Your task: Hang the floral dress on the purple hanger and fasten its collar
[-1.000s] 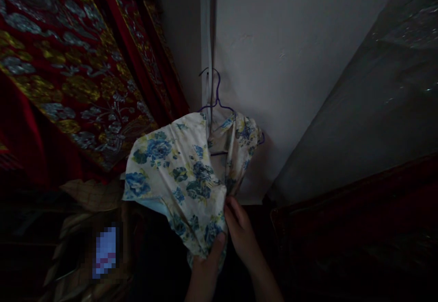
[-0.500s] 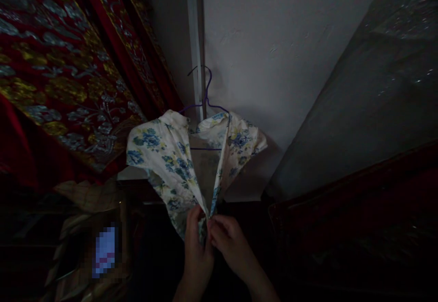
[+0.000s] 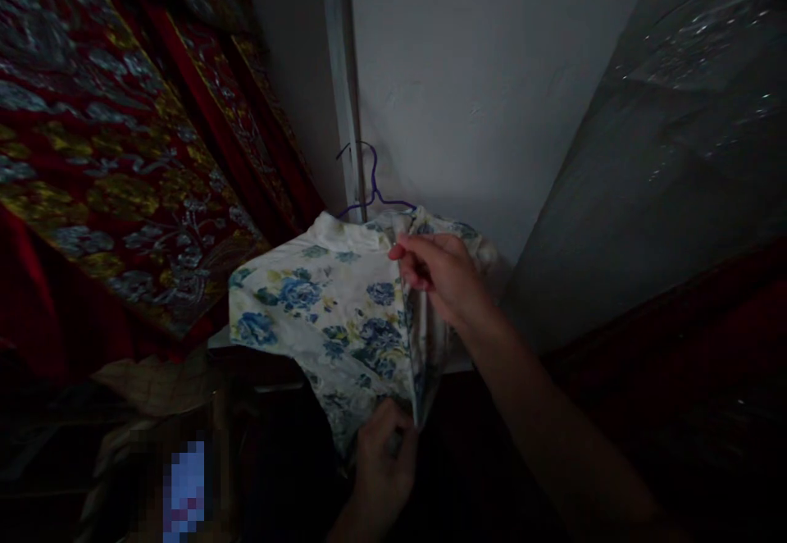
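Note:
A white short-sleeved blouse with blue and yellow flowers hangs on a thin purple wire hanger. Its front edges now lie close together, with the collar drawn toward the middle. Up at the collar, my right hand pinches the top of the front edge between thumb and fingers. Lower down, my left hand is closed on the cloth near the bottom of the front opening. The fingers of both hands partly cover the cloth they grip.
The hanger's hook is at a pale upright strip on the grey wall. Red cloth with gold and silver embroidery hangs at left. A blurred lit screen is at lower left. Shiny clear plastic sheeting covers the right side.
My right hand has risen from the lower front to the collar, and the wide V-shaped opening has closed up. My left hand stays low, shifted slightly right and down.

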Demonstrator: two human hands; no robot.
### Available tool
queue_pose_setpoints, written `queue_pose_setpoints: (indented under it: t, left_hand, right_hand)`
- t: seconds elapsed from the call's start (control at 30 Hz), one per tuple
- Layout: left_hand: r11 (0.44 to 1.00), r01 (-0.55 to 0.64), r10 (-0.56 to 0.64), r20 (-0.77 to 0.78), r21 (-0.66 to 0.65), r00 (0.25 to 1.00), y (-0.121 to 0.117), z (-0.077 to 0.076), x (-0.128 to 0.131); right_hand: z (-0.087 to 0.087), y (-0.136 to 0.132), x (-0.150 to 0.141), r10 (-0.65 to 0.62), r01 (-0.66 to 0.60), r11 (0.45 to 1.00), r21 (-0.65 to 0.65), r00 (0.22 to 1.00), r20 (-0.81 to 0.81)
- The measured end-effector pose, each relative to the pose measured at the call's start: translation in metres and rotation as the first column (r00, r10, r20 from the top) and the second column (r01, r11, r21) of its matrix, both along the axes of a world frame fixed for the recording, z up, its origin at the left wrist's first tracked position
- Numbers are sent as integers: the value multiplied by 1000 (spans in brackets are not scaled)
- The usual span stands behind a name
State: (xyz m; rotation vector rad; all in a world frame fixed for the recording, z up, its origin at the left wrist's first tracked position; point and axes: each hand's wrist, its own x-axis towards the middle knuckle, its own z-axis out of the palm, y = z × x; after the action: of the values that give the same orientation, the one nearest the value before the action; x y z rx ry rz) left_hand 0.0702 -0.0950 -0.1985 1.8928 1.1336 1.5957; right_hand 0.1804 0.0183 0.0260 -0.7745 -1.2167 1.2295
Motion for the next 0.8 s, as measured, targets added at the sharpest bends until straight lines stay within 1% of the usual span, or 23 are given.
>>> queue_pose_setpoints:
  t: [0.03, 0.07, 0.1, 0.17, 0.23, 0.3, 0.33, 0.4, 0.5, 0.53, 0.6, 0.67, 0.7, 0.73, 0.8]
  left_hand:
    - [1000, 3, -3, -16, 17, 1000, 1, 0, -1]
    - [999, 12, -11, -30, 33, 999, 3, 0, -3]
    - [999, 26, -24, -45, 42, 999, 5, 0, -5]
    - [998, 57, -54, -76, 32, 996, 9, 0, -11]
    - [996, 89, -91, -122, -18, 988, 13, 3, -18]
    - [992, 101, -112, -166, -69, 980, 20, 14, -24]
    - [993, 93, -105, -172, -75, 979, 24, 23, -27]
    - [998, 43, -49, -138, -41, 989, 34, 49, -30]
    - [991, -67, 71, -32, 119, 997, 53, 95, -32]
    - [976, -105, 106, 5, 193, 994, 60, 111, -32]
    - [925, -193, 184, 58, 326, 981, 72, 140, -34]
    - [875, -240, 253, 26, 420, 967, 80, 165, -36]
    - [864, -232, 269, -20, 448, 963, 83, 176, -38]
    - [866, -199, 264, -81, 459, 961, 85, 186, -40]
    - [903, -102, 201, -198, 418, 959, 89, 202, -44]
  right_hand:
    - [7, 0, -3, 2, -2, 1000, 0, 1000, 2]
    - [10, -1, -6, -3, 3, 1000, 0, 1000, -4]
    - [9, -2, -9, -11, 11, 1000, 0, 1000, -19]
    - [0, -6, -13, -33, 34, 999, 1, 997, -65]
    - [-14, -9, -16, -46, 48, 999, 11, 993, -104]
    - [-27, -13, -17, -45, 50, 998, 39, 994, -102]
    - [-32, -15, -18, -42, 47, 997, 58, 995, -87]
    - [-40, -19, -20, -25, 29, 996, 84, 998, -50]
    - [-44, -27, -23, 15, -14, 995, 99, 1000, -4]
    - [-43, -30, -23, 26, -28, 994, 106, 1000, 14]
    - [-41, -34, -23, 29, -36, 990, 136, 998, 54]
    - [-37, -37, -21, 12, -28, 984, 177, 996, 89]
    - [-36, -37, -19, 2, -22, 980, 198, 995, 102]
    - [-35, -37, -17, -8, -17, 976, 216, 994, 112]
    - [-34, -37, -14, -30, 0, 970, 245, 993, 117]
